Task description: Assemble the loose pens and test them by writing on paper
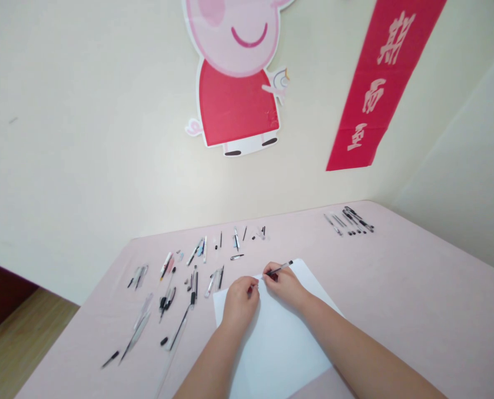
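Both hands rest on a white sheet of paper (280, 338) that lies on a pink table (417, 299). My right hand (286, 282) pinches a black pen (281, 269), whose far end points up and to the right. My left hand (239, 299) is curled shut beside it, its fingertips close to the pen's near end. What they hold, if anything, is too small to make out.
Several pens and loose pen parts (180, 288) are scattered over the table's left and far side. A small group of dark pens (350, 220) lies at the far right. A cartoon pig cutout (236, 83) and a red banner (380, 83) hang on the wall. Wood floor (18, 343) shows at left.
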`<state>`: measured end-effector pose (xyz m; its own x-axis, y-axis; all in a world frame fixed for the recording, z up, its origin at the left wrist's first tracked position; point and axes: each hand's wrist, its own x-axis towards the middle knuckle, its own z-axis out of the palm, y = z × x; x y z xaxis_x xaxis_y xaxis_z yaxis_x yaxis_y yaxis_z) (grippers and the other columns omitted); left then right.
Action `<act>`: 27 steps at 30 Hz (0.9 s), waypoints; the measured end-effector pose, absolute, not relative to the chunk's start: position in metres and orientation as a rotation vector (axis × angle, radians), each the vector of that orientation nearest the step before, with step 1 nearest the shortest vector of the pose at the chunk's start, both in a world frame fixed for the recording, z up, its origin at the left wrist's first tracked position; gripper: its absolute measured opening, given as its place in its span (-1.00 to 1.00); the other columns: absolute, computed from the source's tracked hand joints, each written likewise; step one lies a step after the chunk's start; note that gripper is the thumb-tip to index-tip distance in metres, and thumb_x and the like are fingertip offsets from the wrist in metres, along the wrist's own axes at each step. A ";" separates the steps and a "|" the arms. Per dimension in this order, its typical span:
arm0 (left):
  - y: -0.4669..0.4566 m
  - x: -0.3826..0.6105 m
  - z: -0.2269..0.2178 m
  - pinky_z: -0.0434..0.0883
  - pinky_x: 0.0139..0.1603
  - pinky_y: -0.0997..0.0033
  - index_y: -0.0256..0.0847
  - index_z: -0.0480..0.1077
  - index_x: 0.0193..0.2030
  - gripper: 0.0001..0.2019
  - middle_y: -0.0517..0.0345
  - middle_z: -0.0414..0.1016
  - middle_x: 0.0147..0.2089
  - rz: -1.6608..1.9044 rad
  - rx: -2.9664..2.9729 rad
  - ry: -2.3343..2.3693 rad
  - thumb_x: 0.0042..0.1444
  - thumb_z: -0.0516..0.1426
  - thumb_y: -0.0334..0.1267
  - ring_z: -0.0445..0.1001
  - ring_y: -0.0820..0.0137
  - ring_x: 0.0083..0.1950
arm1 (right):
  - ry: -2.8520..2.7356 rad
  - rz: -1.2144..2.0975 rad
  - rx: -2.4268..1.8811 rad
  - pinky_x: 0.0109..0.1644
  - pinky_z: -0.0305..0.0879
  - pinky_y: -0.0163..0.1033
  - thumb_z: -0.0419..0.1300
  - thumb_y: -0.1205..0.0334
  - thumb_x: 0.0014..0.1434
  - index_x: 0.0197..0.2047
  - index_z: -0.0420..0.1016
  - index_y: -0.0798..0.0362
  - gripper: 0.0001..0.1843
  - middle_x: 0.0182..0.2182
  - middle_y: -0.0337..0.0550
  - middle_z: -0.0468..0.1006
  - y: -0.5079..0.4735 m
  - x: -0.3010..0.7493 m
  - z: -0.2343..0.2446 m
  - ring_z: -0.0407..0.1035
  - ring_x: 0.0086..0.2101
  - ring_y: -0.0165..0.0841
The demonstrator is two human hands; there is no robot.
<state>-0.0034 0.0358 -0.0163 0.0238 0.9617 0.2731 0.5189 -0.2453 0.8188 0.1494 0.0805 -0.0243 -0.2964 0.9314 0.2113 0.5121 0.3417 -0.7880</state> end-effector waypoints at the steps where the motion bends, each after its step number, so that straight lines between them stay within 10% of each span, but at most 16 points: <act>1: 0.036 -0.003 -0.017 0.23 -0.28 0.34 -0.17 0.43 -0.42 -0.84 0.09 0.47 -0.38 1.147 1.810 1.503 -0.05 0.04 -0.41 0.37 0.34 -0.34 | -1.934 0.803 -1.257 -0.40 0.16 -0.36 0.04 0.30 0.00 -0.44 0.38 0.07 -0.89 -0.55 -0.26 0.40 0.080 0.150 -0.024 0.26 -0.49 -0.43; 27: 0.035 -0.003 -0.014 0.29 -0.24 0.37 -0.22 0.41 -0.39 -0.83 0.09 0.46 -0.35 0.990 1.941 1.624 -0.02 -0.01 -0.44 0.38 0.38 -0.31 | -1.932 0.811 -1.267 -0.45 0.13 -0.40 0.05 0.33 -0.03 -0.47 0.38 0.07 -0.90 -0.58 -0.28 0.38 0.081 0.149 -0.024 0.24 -0.53 -0.46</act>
<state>-0.0026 0.0355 -0.0143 0.0635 0.9657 0.2517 0.6659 -0.2288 0.7100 0.1492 0.0813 -0.0243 -0.2960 0.9339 0.2007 0.5108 0.3323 -0.7929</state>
